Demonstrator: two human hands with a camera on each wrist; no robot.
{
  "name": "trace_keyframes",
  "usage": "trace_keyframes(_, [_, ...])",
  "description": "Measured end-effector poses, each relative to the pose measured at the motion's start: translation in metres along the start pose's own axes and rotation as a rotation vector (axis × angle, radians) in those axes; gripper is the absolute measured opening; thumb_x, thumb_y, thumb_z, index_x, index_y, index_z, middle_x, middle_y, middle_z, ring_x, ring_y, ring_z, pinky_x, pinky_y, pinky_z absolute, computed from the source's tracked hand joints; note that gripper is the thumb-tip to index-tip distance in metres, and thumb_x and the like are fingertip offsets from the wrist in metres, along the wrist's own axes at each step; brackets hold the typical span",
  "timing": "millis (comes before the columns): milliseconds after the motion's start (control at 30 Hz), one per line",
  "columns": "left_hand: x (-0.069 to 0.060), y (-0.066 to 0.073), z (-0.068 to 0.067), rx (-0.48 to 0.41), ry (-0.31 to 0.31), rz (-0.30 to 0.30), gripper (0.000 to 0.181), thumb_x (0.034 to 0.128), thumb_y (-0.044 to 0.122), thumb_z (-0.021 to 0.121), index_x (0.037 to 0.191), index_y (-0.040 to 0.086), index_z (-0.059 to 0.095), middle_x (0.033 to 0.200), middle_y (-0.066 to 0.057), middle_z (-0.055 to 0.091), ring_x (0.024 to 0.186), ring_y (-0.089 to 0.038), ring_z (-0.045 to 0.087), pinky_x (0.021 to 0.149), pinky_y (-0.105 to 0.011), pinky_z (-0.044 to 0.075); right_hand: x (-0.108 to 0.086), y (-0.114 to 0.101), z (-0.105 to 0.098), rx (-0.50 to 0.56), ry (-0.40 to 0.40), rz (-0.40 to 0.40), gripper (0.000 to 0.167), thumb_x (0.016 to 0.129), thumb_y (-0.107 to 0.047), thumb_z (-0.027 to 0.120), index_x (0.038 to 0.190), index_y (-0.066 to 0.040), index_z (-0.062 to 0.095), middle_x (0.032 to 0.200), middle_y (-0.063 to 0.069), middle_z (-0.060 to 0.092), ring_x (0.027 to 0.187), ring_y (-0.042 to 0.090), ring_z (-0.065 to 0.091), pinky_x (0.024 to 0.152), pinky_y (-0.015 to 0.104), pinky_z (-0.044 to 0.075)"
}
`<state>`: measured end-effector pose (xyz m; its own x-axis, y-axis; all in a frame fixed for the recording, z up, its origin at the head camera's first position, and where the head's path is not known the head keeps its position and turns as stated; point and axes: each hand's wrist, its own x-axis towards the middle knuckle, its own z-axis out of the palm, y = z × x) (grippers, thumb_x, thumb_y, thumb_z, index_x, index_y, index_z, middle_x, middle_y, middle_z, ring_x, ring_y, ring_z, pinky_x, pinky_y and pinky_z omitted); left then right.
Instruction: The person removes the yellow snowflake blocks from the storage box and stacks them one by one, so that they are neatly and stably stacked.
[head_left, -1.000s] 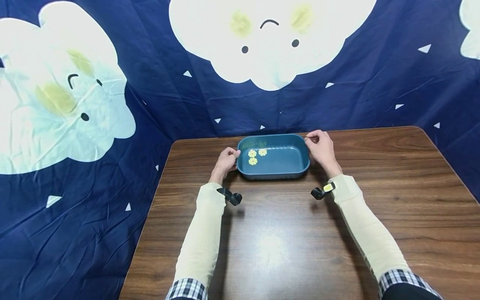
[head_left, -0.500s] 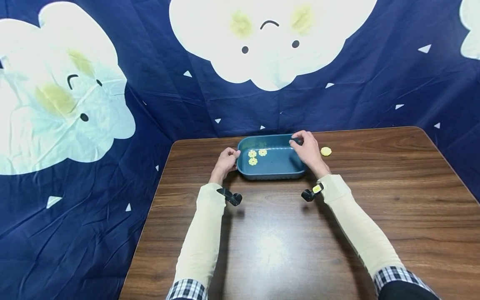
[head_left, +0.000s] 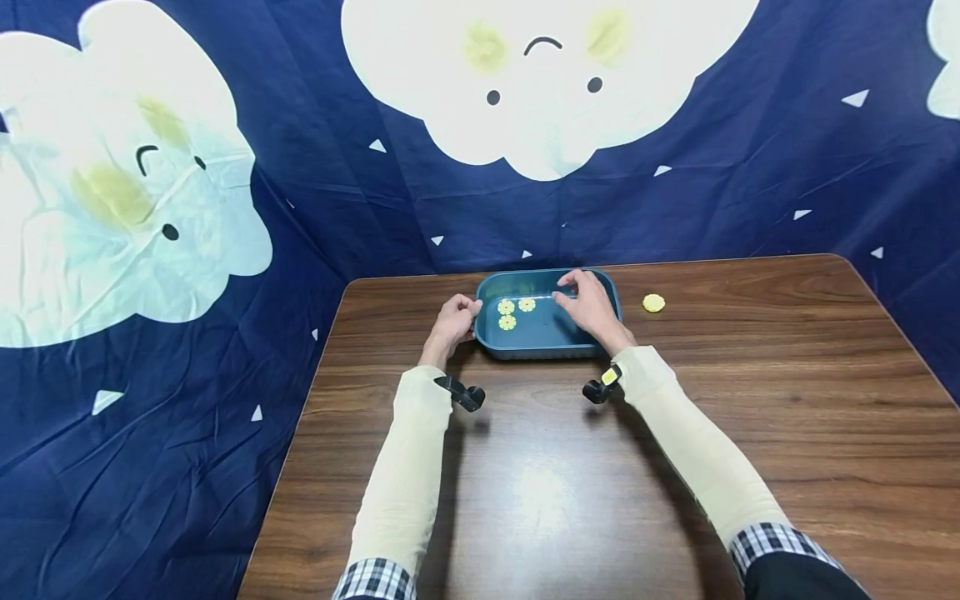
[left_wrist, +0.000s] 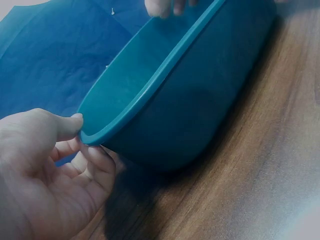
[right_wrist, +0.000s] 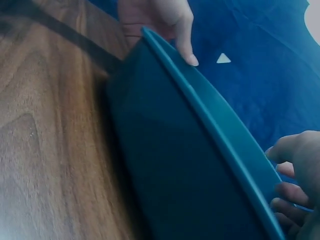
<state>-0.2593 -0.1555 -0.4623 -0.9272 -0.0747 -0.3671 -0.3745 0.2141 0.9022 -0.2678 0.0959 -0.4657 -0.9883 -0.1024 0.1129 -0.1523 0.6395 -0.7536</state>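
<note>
Teal on the tub (head_left: pixel 540 352), sitting upright on the wood-grain table (head_left: pixel 540 467) near its back edge. Gripping its left end with left hand (head_left: pixel 452 321): thumb at the rim, bent fingers under the lip. Over the last second, swung right hand (head_left: pixel 588 308) from the right end to over the interior, just right of three yellow flower pieces (head_left: pixel 507 322) on the tub floor. Showing nothing in that grip: fingers loosely bent, moderate gap to the thumb. Can't tell about contact with the floor. Uncovered a scalloped yellow disc (head_left: pixel 654 303) on the table, beside the tub's right end, untouched. Probably means steadying from one side only, with right free near the flowers.
</note>
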Motion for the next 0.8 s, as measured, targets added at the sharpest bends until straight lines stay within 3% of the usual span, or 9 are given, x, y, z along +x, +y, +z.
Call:
trace_keyframes(400, [-0.001,0.0,-0.001,-0.01,-0.01,-0.008,0.018,0.0989,0.026,0.053,0.089,0.012,0.048,0.086,-0.002,0.046,0.068,-0.011,0.047,0.061,-0.025,0.046,0.01,-0.006,0.021,-0.136,-0.182,0.024,0.032,0.093,-0.027,0.062,0.116,-0.006,0.056,0.12,0.015,0.051,0.114,0.032,0.047,0.099,0.046,0.039])
trace_keyframes(800, [0.001,-0.001,0.0,-0.026,-0.013,-0.006,0.018,0.0989,0.025,0.053,0.088,0.012,0.047,0.086,-0.003,0.045,0.077,-0.019,0.048,0.059,-0.023,0.045,0.019,-0.006,0.033,-0.249,-0.252,0.005,0.033,0.093,-0.029,0.061,0.12,-0.011,0.057,0.122,0.014,0.05,0.115,0.033,0.046,0.1,0.046,0.038])
